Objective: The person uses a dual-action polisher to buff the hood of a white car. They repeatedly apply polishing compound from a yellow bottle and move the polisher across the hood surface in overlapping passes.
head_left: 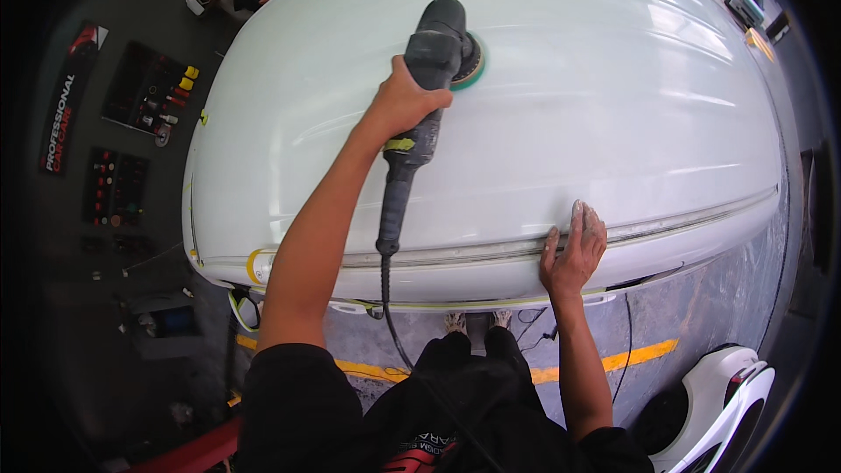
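A dark polisher [435, 51] was held in the left hand [401, 101] over a glossy white vehicle roof [578, 140].
The polisher had a long, tapering body of dull, dust-scuffed black, a yellow-green patch of tape [399, 144] and a round, green-edged pad [470, 79] at the right of its head, against the smooth, broadly curved panel; a black cord [386, 293] hung from its near end. The tool's head lay just beyond the left hand on the far side, its handle running back to the near side. That hand was wrapped around the body, thumb to the right, the arm stretched far forward. Nearer and to the right, the right hand [574, 256] rested at the grooved trim strip [657, 226], dusty fingers slightly spread and pointing away.
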`<state>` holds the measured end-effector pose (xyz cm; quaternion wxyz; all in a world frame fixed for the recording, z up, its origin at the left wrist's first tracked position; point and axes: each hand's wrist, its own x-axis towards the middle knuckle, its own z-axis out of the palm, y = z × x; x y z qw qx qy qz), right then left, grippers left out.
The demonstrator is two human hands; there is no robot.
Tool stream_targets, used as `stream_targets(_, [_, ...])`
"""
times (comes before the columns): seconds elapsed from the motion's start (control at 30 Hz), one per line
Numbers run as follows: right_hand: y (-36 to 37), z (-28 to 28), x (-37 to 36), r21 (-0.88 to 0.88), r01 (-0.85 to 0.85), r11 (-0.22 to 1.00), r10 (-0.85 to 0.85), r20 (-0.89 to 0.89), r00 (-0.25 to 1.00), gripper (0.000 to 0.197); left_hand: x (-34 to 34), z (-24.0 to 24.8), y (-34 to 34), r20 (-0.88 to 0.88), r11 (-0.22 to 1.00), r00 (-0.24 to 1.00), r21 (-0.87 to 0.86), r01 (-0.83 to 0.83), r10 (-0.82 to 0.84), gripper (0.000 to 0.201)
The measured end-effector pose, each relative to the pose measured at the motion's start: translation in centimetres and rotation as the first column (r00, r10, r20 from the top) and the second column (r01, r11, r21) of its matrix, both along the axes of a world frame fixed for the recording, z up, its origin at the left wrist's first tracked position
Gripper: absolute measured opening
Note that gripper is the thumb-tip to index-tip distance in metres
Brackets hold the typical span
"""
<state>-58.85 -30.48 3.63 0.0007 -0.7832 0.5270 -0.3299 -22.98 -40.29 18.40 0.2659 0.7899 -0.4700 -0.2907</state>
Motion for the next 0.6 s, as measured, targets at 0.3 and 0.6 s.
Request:
stream_targets(0.3, [0.0, 0.3, -0.1, 0.05, -0.011, 0.999, 0.014, -0.06, 0.998, 0.061, 10.2, 0.2, 9.1, -0.075, 0.986, 0.984, -0.015, -0.166, 0.164, 0.085])
stream_targets(0.6, [0.1, 0.2, 0.0, 0.057, -0.009, 0.998, 0.01, -0.017, 1.0, 0.062, 5.0, -0.3, 3.7, 0.073, 0.997, 0.996, -0.045, 0.06, -0.057, 0.089])
